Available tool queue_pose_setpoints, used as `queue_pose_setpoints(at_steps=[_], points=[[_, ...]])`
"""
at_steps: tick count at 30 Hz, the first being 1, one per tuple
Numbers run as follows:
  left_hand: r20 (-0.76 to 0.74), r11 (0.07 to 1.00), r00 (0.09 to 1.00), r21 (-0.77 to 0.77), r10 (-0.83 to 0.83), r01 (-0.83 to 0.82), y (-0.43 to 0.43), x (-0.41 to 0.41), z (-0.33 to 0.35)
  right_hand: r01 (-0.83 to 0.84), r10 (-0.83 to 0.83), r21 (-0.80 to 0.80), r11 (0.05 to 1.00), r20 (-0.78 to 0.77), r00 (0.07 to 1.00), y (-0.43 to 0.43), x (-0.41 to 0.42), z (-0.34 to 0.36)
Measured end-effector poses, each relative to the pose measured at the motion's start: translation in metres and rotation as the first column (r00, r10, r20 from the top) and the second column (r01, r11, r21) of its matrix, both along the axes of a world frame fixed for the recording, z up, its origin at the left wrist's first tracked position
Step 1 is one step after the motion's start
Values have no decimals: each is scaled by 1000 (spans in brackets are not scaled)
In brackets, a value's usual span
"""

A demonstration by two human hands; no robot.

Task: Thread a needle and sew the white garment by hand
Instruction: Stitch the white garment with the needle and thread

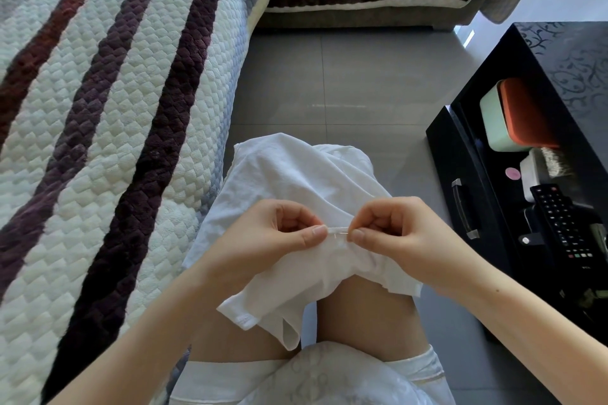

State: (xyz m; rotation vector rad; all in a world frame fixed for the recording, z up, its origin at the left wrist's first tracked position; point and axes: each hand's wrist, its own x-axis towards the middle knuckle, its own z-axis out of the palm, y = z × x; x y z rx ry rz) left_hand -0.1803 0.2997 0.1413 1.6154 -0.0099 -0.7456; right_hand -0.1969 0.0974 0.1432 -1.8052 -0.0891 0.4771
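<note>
The white garment lay draped over the person's bare knees in the lower middle of the frame, its far end hanging towards the grey tiled floor and a hemmed corner drooping between the thighs. Both hands met at a folded edge of it, just below the centre of the frame. The left grip was closed on the cloth, with thumb and forefinger pinching the fold and the other fingers curled under. The right grip, just beside it to the right, was closed too, with thumb and forefinger pinching the right end of the needle. The needle showed as a thin dark line lying level along the fold between the two thumbs. Whether the right fingers also caught cloth could not be told, and no thread could be made out.

A quilted sofa cover with dark stripes filled the left side of the frame. At the right edge stood a black surface. A green and orange box and a remote control lay in its open compartment.
</note>
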Motion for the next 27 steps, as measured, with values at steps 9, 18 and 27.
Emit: queue_pose_setpoints(at_steps=[9,18,27], points=[[-176,977,984,-211,-38,-1,0,1,-1,-16,37,220,975,-91,995,-1,-1,0],[-135,978,991,-204,24,-51,-3,-3,-5,-91,90,3,996,70,993,-7,-3,-6],[36,985,996,-152,86,-80,-21,-7,-2,68,21,-211,975,391,920,2,-8,-2]])
